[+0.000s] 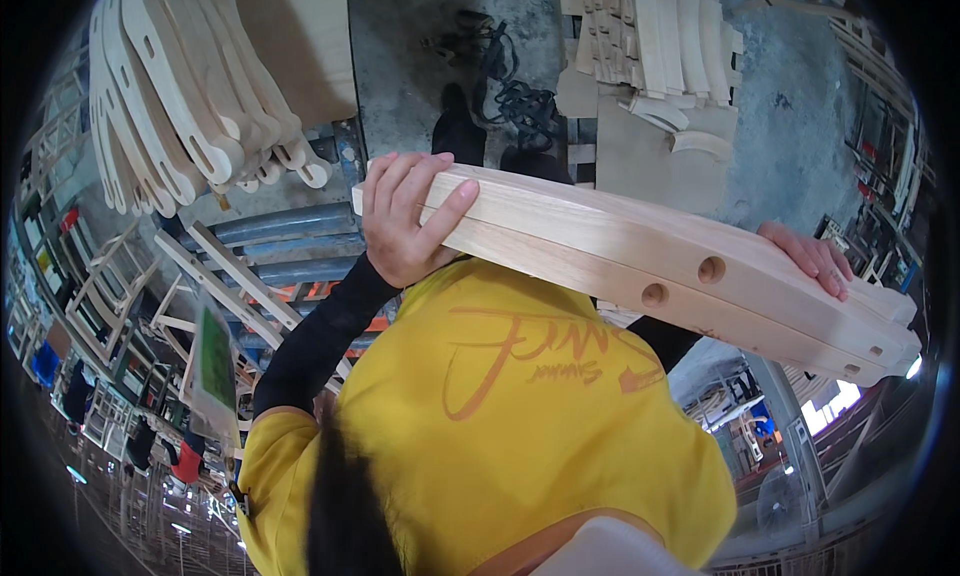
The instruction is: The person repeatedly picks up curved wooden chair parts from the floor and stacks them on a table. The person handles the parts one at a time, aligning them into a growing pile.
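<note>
A pair of long, thick pale wooden bars (pixel 600 226) lies side by side across the front of my yellow shirt, slanting down to the right. Two round holes show in their faces, one in each bar, with smaller holes near the right end. My left hand (pixel 410 216) is wrapped over the left end, its fingers on the far side and thumb on the top face. Near the other end, the fingers of my right hand (pixel 810 261) curl over the far edge; the rest of that hand is hidden behind the wood.
Slotted wooden pieces (pixel 150 86) are stacked at far left, beside a flat board (pixel 300 46). Curved slats (pixel 685 36) lie piled at far right. Black straps (pixel 525 111) tangle on the concrete floor. Grey-blue metal bars (pixel 290 226) and wooden frames (pixel 95 306) stand to the left.
</note>
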### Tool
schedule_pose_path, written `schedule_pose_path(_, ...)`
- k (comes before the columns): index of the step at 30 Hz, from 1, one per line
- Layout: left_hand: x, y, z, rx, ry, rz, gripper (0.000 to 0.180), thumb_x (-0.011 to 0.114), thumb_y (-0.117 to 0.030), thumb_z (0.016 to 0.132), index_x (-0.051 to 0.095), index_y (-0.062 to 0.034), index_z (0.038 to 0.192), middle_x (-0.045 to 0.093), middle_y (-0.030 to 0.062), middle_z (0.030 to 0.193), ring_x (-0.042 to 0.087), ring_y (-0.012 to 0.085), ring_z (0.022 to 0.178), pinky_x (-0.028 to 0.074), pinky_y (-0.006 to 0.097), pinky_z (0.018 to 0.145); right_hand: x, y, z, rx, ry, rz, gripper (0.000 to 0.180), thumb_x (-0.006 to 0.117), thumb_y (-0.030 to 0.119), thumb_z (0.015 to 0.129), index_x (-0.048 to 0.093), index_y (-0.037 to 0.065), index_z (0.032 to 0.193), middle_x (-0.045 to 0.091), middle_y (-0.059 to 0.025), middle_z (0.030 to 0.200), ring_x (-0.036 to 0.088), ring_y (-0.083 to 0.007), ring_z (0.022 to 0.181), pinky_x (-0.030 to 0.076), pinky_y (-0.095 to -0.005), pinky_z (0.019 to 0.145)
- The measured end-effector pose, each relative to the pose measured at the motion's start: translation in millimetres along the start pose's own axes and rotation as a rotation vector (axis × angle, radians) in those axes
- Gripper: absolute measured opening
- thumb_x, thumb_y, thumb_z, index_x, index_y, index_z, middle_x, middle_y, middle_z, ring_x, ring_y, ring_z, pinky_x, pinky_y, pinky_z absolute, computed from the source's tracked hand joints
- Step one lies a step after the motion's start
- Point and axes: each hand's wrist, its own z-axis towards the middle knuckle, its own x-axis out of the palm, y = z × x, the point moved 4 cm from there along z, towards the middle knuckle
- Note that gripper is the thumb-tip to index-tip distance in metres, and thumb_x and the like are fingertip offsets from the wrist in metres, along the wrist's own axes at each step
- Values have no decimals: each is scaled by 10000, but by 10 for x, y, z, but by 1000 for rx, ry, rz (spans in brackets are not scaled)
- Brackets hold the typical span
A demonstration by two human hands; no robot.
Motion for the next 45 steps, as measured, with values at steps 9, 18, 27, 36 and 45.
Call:
schedule_pose_path(9, -329, 272, -68, -74, -140, 32, 581, 750, -316, 722, 576, -179, 1259, 581, 156, 1183, 569, 346, 1058, 422, 520, 913, 15, -753, 324, 39, -46, 56, 228, 455, 170, 1018, 589, 118, 1194, 720, 20, 1096, 671, -96, 1049, 504, -254, 952)
schedule_pose_path(18, -226, 383, -23, -19, -170, 86, 577, 755, -323, 736, 570, -184, 1265, 581, 150, 1188, 574, 338, 1062, 424, 509, 921, -24, -700, 451, 221, 57, 14, 238, 452, 212, 1017, 599, 121, 1181, 721, 7, 1098, 671, -111, 1053, 501, -270, 959)
schedule_pose_path(27, -132, 332, 581, 9, -226, 200, 599, 776, -359, 733, 565, -217, 1276, 581, 130, 1201, 574, 324, 1068, 419, 503, 942, -287, -614, 1162, 281, 146, 151, 230, 483, 224, 1001, 623, 113, 1146, 722, -4, 1106, 668, -107, 1064, 495, -271, 955)
schedule_pose_path(36, 559, 341, 1776, 9, -353, 230, 601, 758, -326, 727, 559, -218, 1284, 570, 134, 1220, 569, 323, 1073, 425, 498, 940, -822, -184, 2557, 380, 206, 148, 246, 487, 247, 999, 631, 96, 1129, 725, -8, 1097, 680, -111, 1043, 501, -277, 955)
schedule_pose_path(45, 951, 286, 2448, -48, -422, 353, 604, 753, -296, 725, 556, -208, 1290, 563, 137, 1224, 565, 325, 1078, 429, 492, 940, -1213, -179, 3497, 436, 255, 251, 234, 483, 208, 1005, 605, 99, 1171, 720, 7, 1099, 670, -103, 1061, 488, -277, 976)
